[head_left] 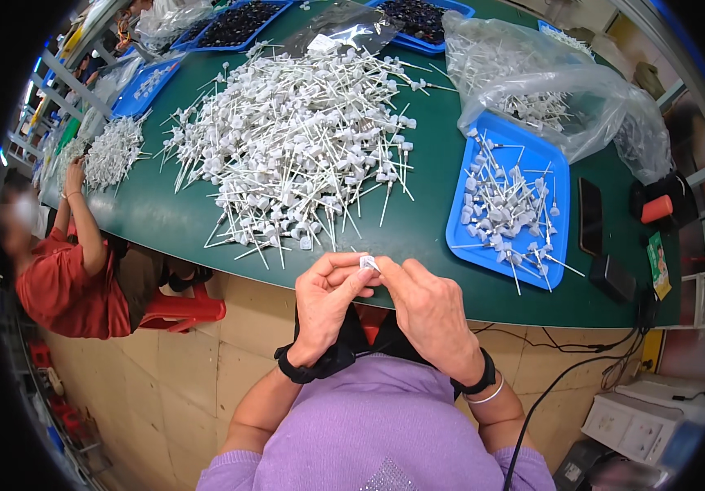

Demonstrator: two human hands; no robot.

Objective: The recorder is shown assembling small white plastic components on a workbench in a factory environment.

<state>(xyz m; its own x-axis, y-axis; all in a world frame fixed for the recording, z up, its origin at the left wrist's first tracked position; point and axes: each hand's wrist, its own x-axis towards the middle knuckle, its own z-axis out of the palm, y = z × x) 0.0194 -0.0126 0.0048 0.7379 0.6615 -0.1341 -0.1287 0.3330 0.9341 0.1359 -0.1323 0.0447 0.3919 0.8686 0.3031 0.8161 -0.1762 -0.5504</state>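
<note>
Both hands meet just in front of the table's near edge, holding one small white plastic piece [369, 263]. My left hand [322, 304] is closed, its thumb and fingertips pinching the piece from the left. From the right, my right hand [430, 304] grips the same piece between thumb and forefinger. Most of it is hidden by my fingers. Beyond them on the green table [422, 213] lies a large heap of white plastic pieces [295, 139] with small blocky heads and thin stems. Right of my hands, a blue tray [532, 141] carries similar pieces.
Clear plastic bags [565, 90] with white pieces lie behind the tray. A dark phone [590, 214] and a black box [612, 278] sit at right, above hanging cables. Blue trays of dark pieces [242, 23] stand far back. A co-worker in red [70, 286] reaches toward a smaller heap [113, 151].
</note>
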